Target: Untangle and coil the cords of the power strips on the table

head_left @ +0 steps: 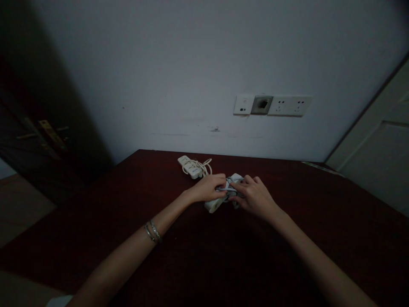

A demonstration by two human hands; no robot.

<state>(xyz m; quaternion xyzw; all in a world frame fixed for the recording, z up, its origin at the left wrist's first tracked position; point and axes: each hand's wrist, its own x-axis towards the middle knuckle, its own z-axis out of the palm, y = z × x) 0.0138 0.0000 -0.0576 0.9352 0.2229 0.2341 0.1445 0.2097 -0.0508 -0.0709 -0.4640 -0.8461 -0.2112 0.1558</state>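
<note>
A white power strip (214, 204) with its cord (229, 187) wound about its middle lies at a slant between my two hands. My left hand (209, 187) is closed on the strip from the left side, its fingers curled over the cord turns. From the right, my right hand (257, 197) has its thumb and fingers pinched on the cord near the strip's far end. The fingers hide part of the strip and the cord. Just behind my left hand lies a second white power strip (191, 166), its own cord looped loosely over it.
The dark red table (153, 179) stands against a pale wall (179, 76). On the wall above it is a row of sockets (289, 105). A dark door with a brass handle (51, 132) is at the left, and a white panelled door (380, 145) at the right.
</note>
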